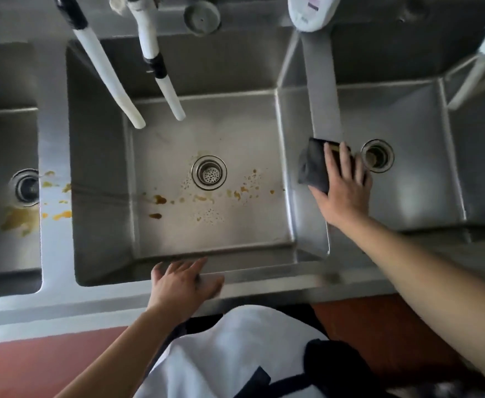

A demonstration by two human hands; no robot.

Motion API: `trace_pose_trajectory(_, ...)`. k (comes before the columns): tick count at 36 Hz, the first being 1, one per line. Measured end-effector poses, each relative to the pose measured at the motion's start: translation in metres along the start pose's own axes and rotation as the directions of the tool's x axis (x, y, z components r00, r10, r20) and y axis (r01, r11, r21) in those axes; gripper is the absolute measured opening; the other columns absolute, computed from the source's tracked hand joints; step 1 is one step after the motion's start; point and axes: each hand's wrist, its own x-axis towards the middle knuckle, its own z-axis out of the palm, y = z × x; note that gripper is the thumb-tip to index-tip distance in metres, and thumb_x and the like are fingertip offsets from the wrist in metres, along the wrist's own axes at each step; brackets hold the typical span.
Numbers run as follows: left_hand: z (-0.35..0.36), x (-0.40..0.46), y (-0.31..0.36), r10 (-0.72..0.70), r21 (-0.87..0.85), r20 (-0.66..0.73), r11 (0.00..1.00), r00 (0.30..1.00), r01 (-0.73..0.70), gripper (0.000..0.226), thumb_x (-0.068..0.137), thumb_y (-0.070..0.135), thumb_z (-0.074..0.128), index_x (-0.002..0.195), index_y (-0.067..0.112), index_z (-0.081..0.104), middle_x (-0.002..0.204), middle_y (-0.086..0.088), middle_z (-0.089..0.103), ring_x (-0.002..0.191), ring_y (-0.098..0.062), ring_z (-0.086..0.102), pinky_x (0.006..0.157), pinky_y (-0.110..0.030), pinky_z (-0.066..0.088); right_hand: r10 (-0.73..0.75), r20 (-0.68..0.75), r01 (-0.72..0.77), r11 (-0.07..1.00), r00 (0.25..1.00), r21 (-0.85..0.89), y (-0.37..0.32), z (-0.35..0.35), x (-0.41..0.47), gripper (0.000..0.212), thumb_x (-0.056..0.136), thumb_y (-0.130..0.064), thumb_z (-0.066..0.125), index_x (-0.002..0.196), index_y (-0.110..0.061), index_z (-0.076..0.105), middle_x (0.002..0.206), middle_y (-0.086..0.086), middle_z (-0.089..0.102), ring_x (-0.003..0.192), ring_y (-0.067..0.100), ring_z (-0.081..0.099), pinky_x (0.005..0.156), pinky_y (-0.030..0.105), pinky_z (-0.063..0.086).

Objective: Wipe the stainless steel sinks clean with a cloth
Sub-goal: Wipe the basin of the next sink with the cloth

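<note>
Seemingly soft, limp grey cloth (314,168) just left of right drain (377,156); pinned under flat right hand (343,191), fingers straight, gripping nothing; best pressed mid-fold; left hand (183,282) spread, empty.

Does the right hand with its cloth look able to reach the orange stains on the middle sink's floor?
Probably yes: the right hand presses the cloth at the divider, and nothing lies over the stains; the white hoses hang farther back.

You get no legible txt: label (311,3) on white dispenser (307,20) at back edge of sinks (264,278) is too blurred.
</note>
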Motion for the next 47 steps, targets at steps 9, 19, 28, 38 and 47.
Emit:
trace_pose_trajectory(9, -0.036, 0.061, -0.033, 0.176, -0.436, 0.253, 0.899, 0.951, -0.05, 0.034, 0.09, 0.066, 0.05, 0.114, 0.047, 0.063, 0.12, 0.0, 0.067, 0.104, -0.02, 0.063, 0.094, -0.033, 0.05, 0.07, 0.205, -0.106, 0.98, 0.976, 0.17, -0.059, -0.002, -0.139, 0.055, 0.098, -0.054, 0.048, 0.15, -0.037, 0.041, 0.166, -0.003, 0.021, 0.153, 0.029, 0.011, 0.12, 0.061, 0.009)
trace_pose_trajectory(19, -0.05, 0.14, -0.115, -0.132, -0.409, 0.29, 0.879, 0.948, 0.247, 0.037, 0.101, 0.02, 0.051, 0.137, 0.01, 0.055, 0.138, -0.013, 0.056, 0.109, -0.029, 0.057, 0.094, -0.035, 0.046, 0.114, 0.33, -0.348, 0.239, 0.937, 0.906, -0.176, 0.031, -0.081, 0.025, 0.097, -0.026, 0.063, 0.121, -0.026, 0.066, 0.117, -0.009, 0.073, 0.114, 0.008, 0.066, 0.099, 0.023, 0.049)
trace_pose_trajectory(28, -0.011, 0.138, -0.115, -0.129, -0.48, 0.266, 0.841, 0.955, 0.247, 0.04, 0.1, 0.02, 0.056, 0.14, 0.015, 0.053, 0.138, -0.009, 0.057, 0.113, -0.022, 0.056, 0.081, -0.025, 0.042, 0.38, 0.365, -0.468, 0.229, 0.85, 0.853, -0.161, 0.094, 0.103, 0.025, 0.097, -0.027, 0.065, 0.118, -0.014, 0.068, 0.106, 0.0, 0.07, 0.099, 0.017, 0.065, 0.083, 0.03, 0.053)
trace_pose_trajectory(38, -0.013, 0.185, -0.092, 0.079, -0.295, -0.234, 0.944, 0.969, -0.148, 0.044, 0.094, 0.035, 0.049, 0.133, 0.02, 0.064, 0.135, -0.006, 0.063, 0.124, -0.029, 0.058, 0.108, -0.035, 0.039, 0.013, 0.391, -0.032, 0.999, 0.92, 0.043, -0.146, 0.134, 0.219, 0.057, 0.098, -0.059, 0.034, 0.152, -0.041, 0.03, 0.162, 0.008, 0.03, 0.149, 0.031, 0.023, 0.119, 0.06, 0.011)
trace_pose_trajectory(47, -0.06, 0.301, -0.07, -0.224, -0.263, -0.214, 0.951, 0.951, 0.165, 0.081, 0.092, 0.069, 0.043, 0.155, 0.049, -0.003, 0.167, 0.001, -0.015, 0.152, -0.036, -0.01, 0.12, -0.058, 0.001, 0.058, 0.367, -0.09, 0.993, 0.929, 0.071, -0.137, 0.182, 0.203, 0.075, 0.095, -0.075, 0.014, 0.156, -0.043, -0.016, 0.167, -0.006, -0.021, 0.153, 0.021, -0.021, 0.12, 0.058, -0.01)
